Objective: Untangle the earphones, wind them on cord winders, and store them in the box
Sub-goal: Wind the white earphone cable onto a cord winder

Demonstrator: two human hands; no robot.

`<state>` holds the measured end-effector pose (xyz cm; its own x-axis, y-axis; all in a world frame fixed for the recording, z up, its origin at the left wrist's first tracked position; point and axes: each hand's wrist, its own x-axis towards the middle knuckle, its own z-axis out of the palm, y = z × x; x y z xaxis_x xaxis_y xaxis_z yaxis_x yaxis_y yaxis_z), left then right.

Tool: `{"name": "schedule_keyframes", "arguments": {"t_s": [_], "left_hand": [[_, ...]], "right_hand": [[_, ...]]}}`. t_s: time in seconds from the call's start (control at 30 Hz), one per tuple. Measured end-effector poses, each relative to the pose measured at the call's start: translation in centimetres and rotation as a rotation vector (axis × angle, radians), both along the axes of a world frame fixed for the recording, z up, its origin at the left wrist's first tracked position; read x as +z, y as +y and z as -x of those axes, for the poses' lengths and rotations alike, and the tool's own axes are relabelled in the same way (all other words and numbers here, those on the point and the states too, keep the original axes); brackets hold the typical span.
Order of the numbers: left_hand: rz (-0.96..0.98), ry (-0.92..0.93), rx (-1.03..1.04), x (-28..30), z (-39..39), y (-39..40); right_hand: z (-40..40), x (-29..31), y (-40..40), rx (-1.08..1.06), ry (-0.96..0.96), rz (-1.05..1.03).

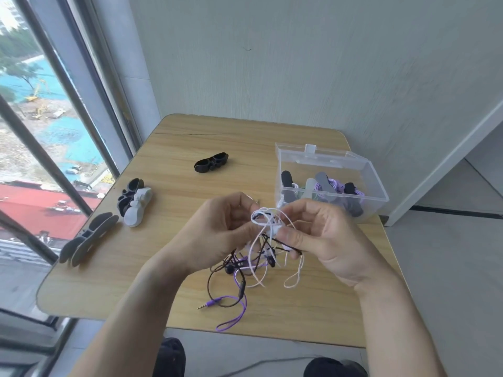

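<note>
A knot of white, black and purple earphone cords [253, 262] hangs between my hands above the wooden table [168, 268]. My left hand [217, 232] pinches the white cord at the top of the knot. My right hand [318, 235] grips white and black strands beside it. A purple cord with a jack plug [209, 304] trails on the table. The clear plastic box [362, 197] stands open at the right, with several wound winders inside. Empty cord winders lie to the left: a black one [211, 162], a black and white pair [134, 204], a grey pair [88, 239].
The table stands against a grey wall, with a large window [40, 131] along its left side. Its near edge runs just below the hanging cords. My knees [334, 367] show under the front edge, above a grey floor.
</note>
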<state>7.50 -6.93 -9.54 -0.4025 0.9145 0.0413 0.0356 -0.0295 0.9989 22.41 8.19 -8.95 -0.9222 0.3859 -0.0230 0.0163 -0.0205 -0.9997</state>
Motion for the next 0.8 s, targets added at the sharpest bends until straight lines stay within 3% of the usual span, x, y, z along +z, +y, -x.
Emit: {"name": "schedule_keyframes", "arguments": {"t_s": [0.37,0.6,0.8], "left_hand": [[0.073,-0.037,-0.014,0.8,-0.3,-0.2],[0.163,0.225,0.107,0.5,-0.5,-0.2],[0.090,0.327,0.182,-0.1,-0.7,0.0]], "right_hand": [[0.8,-0.3,-0.6,-0.174,-0.002,-0.278],[0.2,0.2,-0.3,-0.047,-0.107,-0.332],[0.0,0.4,-0.7,-0.009,-0.144,-0.367]]}}
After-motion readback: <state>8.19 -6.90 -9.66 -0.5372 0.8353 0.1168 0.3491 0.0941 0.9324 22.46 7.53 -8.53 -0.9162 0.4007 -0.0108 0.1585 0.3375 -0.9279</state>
